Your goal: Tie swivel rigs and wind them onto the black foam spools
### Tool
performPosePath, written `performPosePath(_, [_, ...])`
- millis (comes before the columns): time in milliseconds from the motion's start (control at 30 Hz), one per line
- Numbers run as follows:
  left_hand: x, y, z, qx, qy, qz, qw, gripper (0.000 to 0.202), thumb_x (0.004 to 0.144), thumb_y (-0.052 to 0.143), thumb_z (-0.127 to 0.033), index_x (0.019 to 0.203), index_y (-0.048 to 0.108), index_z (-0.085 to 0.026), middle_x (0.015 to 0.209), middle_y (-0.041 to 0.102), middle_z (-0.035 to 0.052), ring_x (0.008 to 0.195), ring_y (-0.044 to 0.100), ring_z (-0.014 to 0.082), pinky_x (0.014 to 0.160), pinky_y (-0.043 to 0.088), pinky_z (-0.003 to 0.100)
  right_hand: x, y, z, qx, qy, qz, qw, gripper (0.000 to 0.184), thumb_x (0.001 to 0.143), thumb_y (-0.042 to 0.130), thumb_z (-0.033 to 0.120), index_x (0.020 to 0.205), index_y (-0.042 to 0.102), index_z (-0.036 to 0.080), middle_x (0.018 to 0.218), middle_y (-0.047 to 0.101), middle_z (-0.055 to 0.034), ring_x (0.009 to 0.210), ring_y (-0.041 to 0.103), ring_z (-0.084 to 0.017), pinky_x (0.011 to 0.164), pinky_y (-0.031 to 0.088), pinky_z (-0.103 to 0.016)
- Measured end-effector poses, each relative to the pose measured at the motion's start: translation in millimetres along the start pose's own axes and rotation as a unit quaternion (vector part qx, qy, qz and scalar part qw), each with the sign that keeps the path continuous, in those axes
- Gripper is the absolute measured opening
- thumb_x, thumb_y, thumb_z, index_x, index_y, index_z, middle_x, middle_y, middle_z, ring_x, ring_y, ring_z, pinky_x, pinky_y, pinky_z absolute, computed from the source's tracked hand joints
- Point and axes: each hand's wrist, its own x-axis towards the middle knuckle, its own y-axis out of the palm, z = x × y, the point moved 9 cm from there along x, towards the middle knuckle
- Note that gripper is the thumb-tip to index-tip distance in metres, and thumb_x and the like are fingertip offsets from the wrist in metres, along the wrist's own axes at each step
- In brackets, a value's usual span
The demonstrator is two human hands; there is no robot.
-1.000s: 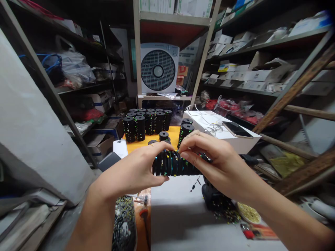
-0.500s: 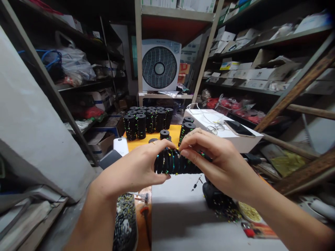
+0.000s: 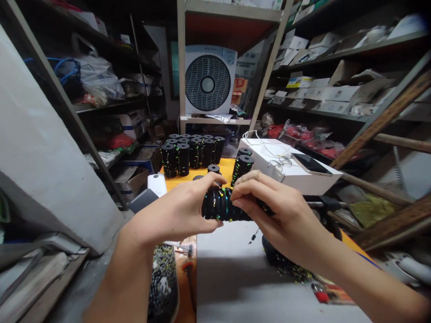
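A black ridged foam spool roll [image 3: 215, 204], wound with lines and dotted with yellow, green and turquoise bits, lies sideways above the white work surface. My left hand [image 3: 183, 202] is wrapped round its left end, thumb below and fingers over the top. At the top of the roll's middle, my right hand [image 3: 276, 199] has thumb and forefinger pinched together; what sits between the fingertips is too small to make out. A short dark line with a swivel-like piece [image 3: 252, 237] dangles below the roll. My right hand hides the roll's right end.
Several upright black spool rolls [image 3: 183, 159] stand on the yellow tabletop [image 3: 175, 180]. A white box [image 3: 289, 179] bears a phone [image 3: 311, 163] and cables. A tray of small dark and yellow parts [image 3: 163, 287] lies at lower left. Black parts [image 3: 283, 258] sit at right. A fan [image 3: 208, 83] stands behind.
The whole view has shifted slightly, so most things appear a little farther right. Both hands keep hold at nearly the same places on the spool roll, with the right fingertips still pinched.
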Motion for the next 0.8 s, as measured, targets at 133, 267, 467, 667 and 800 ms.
performPosePath(133, [-0.6,-0.7,-1.2,-0.005,0.002,0.0,1.0,0.05,0.072,0.063,-0.015,0.119,0.05,-0.027,0.116,0.062,0.0019,0.102,0.06,0.0219,0.084,0.047,0.032,-3.3,3.3,-0.8,0.004,-0.011,-0.019,1.0,0.015,0.094,0.047,0.006,0.093,0.056,0.019,0.092,0.055,-0.0041,0.08,0.054,-0.015,0.07,0.045,-0.027])
performPosePath(267, [-0.9,0.0,-0.5,-0.003,0.003,0.004,1.0,0.05,0.072,0.063,-0.017,0.12,0.049,-0.026,0.116,0.061,0.0023,0.102,0.06,0.0223,0.087,0.047,0.033,-6.4,5.2,1.7,-0.008,-0.029,-0.03,0.999,0.017,0.094,0.047,0.006,0.096,0.055,0.021,0.094,0.055,-0.0048,0.086,0.054,-0.017,0.072,0.047,-0.029])
performPosePath(467, [0.3,0.4,1.0,0.008,0.004,0.009,1.0,0.052,0.072,0.063,-0.018,0.121,0.048,-0.026,0.114,0.061,0.0027,0.101,0.06,0.0222,0.082,0.047,0.032,-15.4,7.4,7.8,-0.083,-0.079,-0.057,0.992,0.021,0.089,0.051,0.0,0.097,0.057,0.018,0.096,0.058,-0.007,0.088,0.055,-0.017,0.077,0.049,-0.031])
performPosePath(667, [-0.1,1.0,3.4,0.009,0.009,0.005,1.0,0.054,0.073,0.064,-0.02,0.124,0.047,-0.026,0.114,0.062,0.0031,0.102,0.06,0.0229,0.084,0.047,0.034,-27.9,12.0,16.2,-0.16,-0.184,-0.067,0.968,0.033,0.085,0.052,-0.003,0.111,0.058,0.015,0.097,0.064,-0.0119,0.088,0.059,-0.022,0.076,0.056,-0.042])
performPosePath(800, [0.6,1.4,3.7,0.013,0.006,0.004,1.0,0.057,0.073,0.065,-0.021,0.126,0.046,-0.027,0.119,0.061,0.004,0.107,0.06,0.0239,0.09,0.046,0.036,-41.6,19.5,18.6,-0.228,-0.231,-0.032,0.945,0.038,0.089,0.048,-0.001,0.124,0.057,0.011,0.107,0.067,-0.0147,0.104,0.061,-0.027,0.084,0.06,-0.044])
